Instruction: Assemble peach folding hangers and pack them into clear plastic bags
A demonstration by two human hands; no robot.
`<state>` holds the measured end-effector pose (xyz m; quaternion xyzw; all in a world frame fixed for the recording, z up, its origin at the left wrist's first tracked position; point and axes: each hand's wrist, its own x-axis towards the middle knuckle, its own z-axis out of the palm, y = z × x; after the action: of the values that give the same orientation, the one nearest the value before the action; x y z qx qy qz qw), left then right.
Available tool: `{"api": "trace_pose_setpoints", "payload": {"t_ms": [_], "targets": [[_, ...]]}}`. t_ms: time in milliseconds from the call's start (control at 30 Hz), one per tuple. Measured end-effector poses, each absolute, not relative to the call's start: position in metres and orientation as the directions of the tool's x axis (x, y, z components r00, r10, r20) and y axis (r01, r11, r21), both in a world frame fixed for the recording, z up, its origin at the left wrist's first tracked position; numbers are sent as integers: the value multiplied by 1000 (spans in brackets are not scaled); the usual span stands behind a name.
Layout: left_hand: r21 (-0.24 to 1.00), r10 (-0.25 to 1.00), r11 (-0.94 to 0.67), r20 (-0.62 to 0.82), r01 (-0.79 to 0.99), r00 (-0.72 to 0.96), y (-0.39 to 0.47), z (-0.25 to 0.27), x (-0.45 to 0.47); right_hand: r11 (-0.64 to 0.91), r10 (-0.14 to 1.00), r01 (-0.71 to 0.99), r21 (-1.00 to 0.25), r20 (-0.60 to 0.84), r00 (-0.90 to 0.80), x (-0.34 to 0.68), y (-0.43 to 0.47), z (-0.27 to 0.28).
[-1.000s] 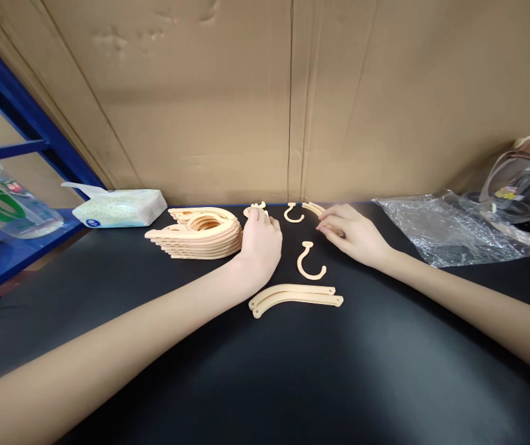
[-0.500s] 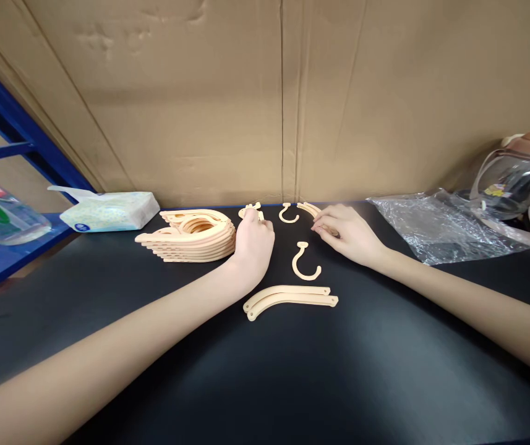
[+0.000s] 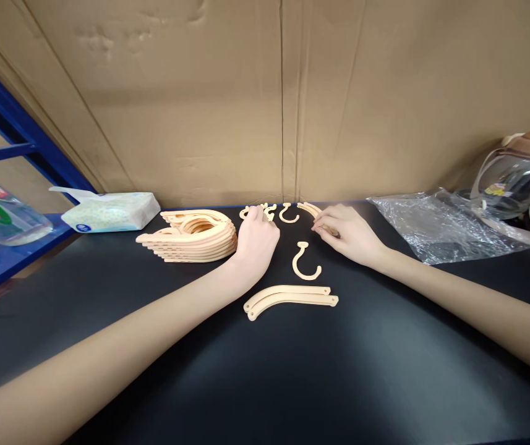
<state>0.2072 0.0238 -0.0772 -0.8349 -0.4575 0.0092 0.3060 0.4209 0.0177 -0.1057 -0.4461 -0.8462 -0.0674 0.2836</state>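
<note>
My left hand [image 3: 258, 241] is closed with its fingertips down on a cluster of small beige hanger hooks [image 3: 270, 213] at the table's back edge; the fingers partly cover them. My right hand [image 3: 346, 232] rests half curled, its fingers beside thin curved hanger arms [image 3: 308, 209] whose near ends it hides. Nothing shows in its grasp. Between the hands lie one small hook [image 3: 289, 214] and, closer to me, a larger hook [image 3: 304, 262]. Two curved hanger arms [image 3: 292, 298] lie side by side in front. A neat stack of folded beige hangers [image 3: 190, 238] sits left of my left hand.
A tissue pack [image 3: 111, 211] lies at the back left, by a blue frame [image 3: 28, 145]. Crumpled clear plastic [image 3: 445, 225] and a transparent bottle with a strap [image 3: 519, 179] are at the right. Cardboard [image 3: 200, 105] stands behind the black table [image 3: 292, 383].
My left hand has shifted slightly right, and more of the small hooks show on both sides of its fingers. My right hand and the pieces in front have stayed in place.
</note>
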Motion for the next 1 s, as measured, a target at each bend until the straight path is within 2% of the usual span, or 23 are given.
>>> {"api": "trace_pose_setpoints", "payload": {"t_ms": [433,600,767,867,1000], "targets": [[-519,698,-480,262,707,666,-8,-75,192,594,711,794,-133,549,-440,421,17,-107],[-513,631,-523,304,681,714,-23,-80,173,605,700,785,-136,562,-441,421,17,-107],[-460,611,-563,328,687,721,-28,-80,157,694,651,693,-193,579,-491,415,9,-103],[-457,607,-552,353,697,712,-32,-78,154,734,647,631,-250,538,-540,407,2,-101],[-454,583,-542,403,708,705,-39,-76,154,756,637,619,-213,459,-619,402,-2,-101]]}}
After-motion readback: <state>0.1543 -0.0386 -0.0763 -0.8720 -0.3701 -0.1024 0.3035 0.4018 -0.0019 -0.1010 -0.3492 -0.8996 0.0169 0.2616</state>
